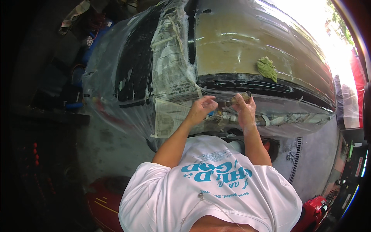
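Note:
In front of my chest, my right hand (245, 110) grips a small brownish piece with dark ends (246, 95); whether it is a block, a pad or a folded sheet I cannot make out. To its left, my left hand (201, 109) is held with its fingers loosely bent and apart, and nothing shows in them. A small blue thing (211, 113) appears beside that hand, partly hidden. Both hands are over the side of a car whose tan roof panel (228, 50) looks dull and streaked. A crumpled green cloth (267, 69) lies on that panel near its dark edge.
Newspaper (170, 73) and clear plastic film (104, 69) cover the car's left part, and a paper-wrapped strip (293, 118) runs along its near side. A floor drain (296, 156) lies at right. Red objects (315, 208) stand behind me. Bright light enters at far right.

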`<state>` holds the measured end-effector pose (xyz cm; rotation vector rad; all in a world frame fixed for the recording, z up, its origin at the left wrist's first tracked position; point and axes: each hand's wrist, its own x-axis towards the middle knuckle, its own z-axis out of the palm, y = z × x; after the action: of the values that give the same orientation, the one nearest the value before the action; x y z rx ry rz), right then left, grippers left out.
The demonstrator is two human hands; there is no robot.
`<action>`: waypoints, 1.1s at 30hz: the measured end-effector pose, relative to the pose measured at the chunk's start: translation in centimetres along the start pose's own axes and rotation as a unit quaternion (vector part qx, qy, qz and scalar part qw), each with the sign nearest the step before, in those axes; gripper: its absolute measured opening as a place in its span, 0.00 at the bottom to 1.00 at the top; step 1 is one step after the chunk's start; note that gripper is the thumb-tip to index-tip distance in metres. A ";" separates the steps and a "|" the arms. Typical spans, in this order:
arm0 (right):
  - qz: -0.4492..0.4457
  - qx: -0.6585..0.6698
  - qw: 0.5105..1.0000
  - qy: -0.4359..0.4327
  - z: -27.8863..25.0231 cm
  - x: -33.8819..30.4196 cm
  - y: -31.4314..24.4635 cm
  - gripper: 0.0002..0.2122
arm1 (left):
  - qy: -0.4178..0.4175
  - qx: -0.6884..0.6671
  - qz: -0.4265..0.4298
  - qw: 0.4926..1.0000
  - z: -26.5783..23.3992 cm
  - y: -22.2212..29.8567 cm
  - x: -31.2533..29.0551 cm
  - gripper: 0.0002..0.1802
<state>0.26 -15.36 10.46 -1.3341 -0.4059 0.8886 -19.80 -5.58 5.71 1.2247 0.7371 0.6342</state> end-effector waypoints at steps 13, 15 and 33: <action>0.046 -0.452 0.822 -0.343 1.4 -0.1 -4.4 0.18 | -0.072 0.122 0.096 0.985 -2.0 1.2 -0.1 0.12; -0.008 -0.540 0.759 -0.363 2.6 0.3 -4.0 0.20 | -0.077 0.101 0.058 0.990 -1.5 1.5 0.3 0.11; -0.191 -0.707 0.644 -0.222 13.6 13.3 1.7 0.16 | 0.427 0.220 0.098 0.872 -5.7 -6.8 13.3 0.13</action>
<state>-1.75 3.55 9.00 -2.2463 -2.0063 0.3934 -15.82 6.53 -3.96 1.4343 1.5741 1.2612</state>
